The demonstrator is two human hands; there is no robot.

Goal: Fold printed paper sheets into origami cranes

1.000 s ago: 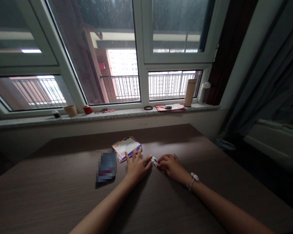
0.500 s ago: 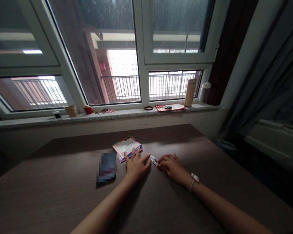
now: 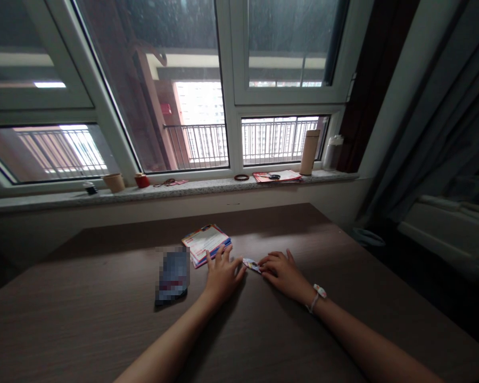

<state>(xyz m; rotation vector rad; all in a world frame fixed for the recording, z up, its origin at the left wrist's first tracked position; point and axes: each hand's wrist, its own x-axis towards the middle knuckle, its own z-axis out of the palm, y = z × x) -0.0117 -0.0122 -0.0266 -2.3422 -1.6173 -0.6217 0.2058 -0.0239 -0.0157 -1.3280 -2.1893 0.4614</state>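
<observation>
Slanting nearer rightward | patterned piece (image 3: pixel 252 264) | long axis toward right hand (image 3: pixel 282 272)

I had one head view to work with: it looked from above the desk's (image 3: pixel 88 303) near side, forward and down, far enough back to take in both far corners, its far edge crossing below mid-frame, with the sill (image 3: pixel 211 185) and window (image 3: pixel 175 90) beyond.

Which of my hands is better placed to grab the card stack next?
Likely your left hand: it is at the near edge of the card stack, while your right hand is farther off, at the small patterned piece.
</observation>
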